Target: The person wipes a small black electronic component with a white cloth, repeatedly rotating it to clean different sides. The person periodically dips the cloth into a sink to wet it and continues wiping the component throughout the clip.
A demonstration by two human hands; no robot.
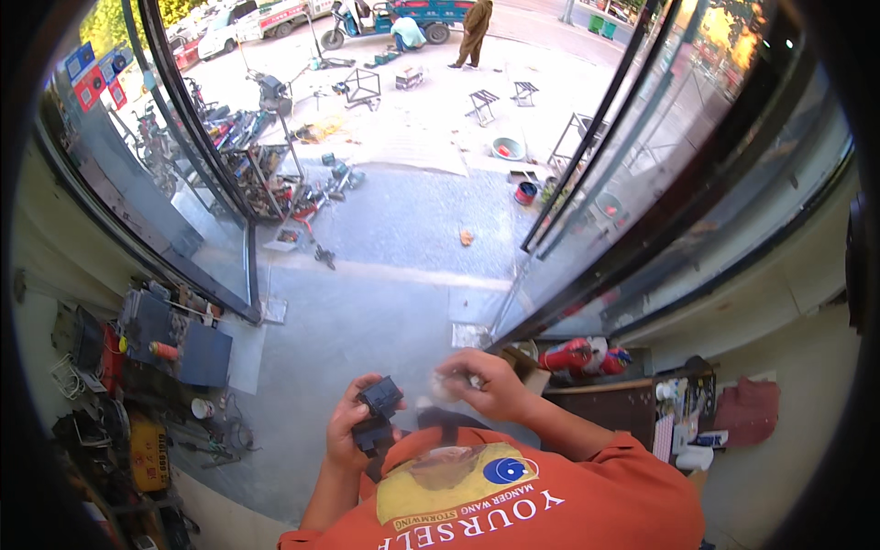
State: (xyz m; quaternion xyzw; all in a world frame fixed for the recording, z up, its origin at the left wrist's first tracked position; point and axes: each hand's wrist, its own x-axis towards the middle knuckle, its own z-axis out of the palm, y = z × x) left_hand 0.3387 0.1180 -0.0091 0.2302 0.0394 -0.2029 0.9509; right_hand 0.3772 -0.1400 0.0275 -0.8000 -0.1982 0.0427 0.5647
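Holding a black boxy part (381, 395) at lower centre of the frame, your left hand (345, 425) has its fingers wrapped around it. Your right hand (490, 385), just right of it and apart, has fingers curled in by a blurred pale patch; can't tell if they grip anything. Further out: your orange shirt (587, 486) along the bottom edge, a yellow case (148, 456) at lower left, a red cloth (747, 412) at lower right, a blue cargo three-wheeler (445, 11) top centre, outdoors.
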